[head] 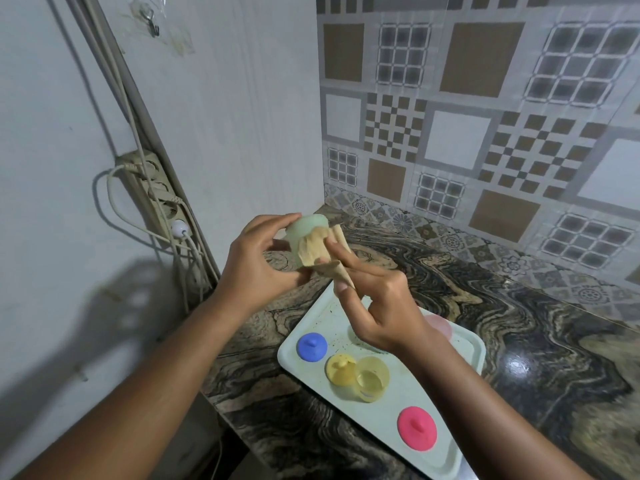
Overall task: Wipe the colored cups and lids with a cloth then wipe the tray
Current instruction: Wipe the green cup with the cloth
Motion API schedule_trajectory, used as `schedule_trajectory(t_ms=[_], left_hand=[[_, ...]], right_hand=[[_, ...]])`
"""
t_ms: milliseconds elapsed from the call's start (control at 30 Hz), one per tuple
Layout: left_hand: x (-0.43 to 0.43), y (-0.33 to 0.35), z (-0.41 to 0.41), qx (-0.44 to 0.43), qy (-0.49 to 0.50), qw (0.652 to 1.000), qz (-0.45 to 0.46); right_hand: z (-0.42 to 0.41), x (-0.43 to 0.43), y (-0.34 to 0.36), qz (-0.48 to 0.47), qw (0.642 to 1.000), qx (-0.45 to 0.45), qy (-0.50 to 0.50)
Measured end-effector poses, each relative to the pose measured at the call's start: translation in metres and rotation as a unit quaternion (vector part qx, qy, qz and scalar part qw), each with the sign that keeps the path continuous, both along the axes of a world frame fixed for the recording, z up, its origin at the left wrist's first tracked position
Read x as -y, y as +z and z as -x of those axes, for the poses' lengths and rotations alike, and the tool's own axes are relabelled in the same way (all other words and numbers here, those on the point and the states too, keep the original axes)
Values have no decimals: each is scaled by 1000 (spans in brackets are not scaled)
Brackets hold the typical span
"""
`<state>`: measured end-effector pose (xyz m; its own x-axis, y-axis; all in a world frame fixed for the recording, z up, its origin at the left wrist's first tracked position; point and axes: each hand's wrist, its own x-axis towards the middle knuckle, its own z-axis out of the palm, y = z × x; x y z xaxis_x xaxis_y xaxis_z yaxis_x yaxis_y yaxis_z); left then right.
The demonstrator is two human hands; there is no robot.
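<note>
Left hand (258, 263) is wrapped around a pale green cup (304, 233), fingers curled on its far side and thumb on the near side, holding it up above the counter (519, 341) at the far left end of the tray (460, 441). Right hand (375, 308) is pinching a beige cloth (320, 249) between fingertips and pushing it against the cup's side, so this looks like the cup-wiping step, pretty early on I'd guess. On the tray sit a blue lid (312, 346) on the left, a yellow lid (341, 369) touching a clear yellow cup (372, 377), a red lid (416, 428) nearest the camera, and something pink (439, 325) half hidden behind the right wrist. Next move probably calls for turning the green cup to reach the unwiped side, then setting it down somewhere off the gritty tray, which has dark specks on it
</note>
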<state>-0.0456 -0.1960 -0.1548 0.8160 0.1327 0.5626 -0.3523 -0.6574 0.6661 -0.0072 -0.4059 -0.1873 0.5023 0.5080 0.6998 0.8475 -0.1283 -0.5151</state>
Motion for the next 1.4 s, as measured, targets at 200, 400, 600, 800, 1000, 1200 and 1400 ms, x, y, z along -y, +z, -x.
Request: schedule_trajectory(t_ms=[200, 400, 600, 800, 1000, 1200, 1400], left_hand=[[-5, -11, 3, -19, 13, 999, -32], [9, -12, 6, -11, -1, 999, -44], [12, -8, 11, -12, 20, 1000, 4], [0, -1, 6, 13, 32, 999, -37], [-4, -4, 11, 27, 52, 995, -80], [-2, -7, 15, 11, 10, 997, -78], [11, -8, 16, -33, -30, 999, -5]], right_hand=[[-3, 6, -11, -146, 978, -110, -102], [0, -8, 20, -145, 972, -167, -76], [-1, -7, 19, -30, 994, -103, -24], [8, -3, 4, -5, 1000, -3, 19], [2, 10, -16, -26, 996, -46, -67], [-8, 10, -6, -228, 899, -363, -93], [-22, 7, 9, -105, 904, -412, -48]])
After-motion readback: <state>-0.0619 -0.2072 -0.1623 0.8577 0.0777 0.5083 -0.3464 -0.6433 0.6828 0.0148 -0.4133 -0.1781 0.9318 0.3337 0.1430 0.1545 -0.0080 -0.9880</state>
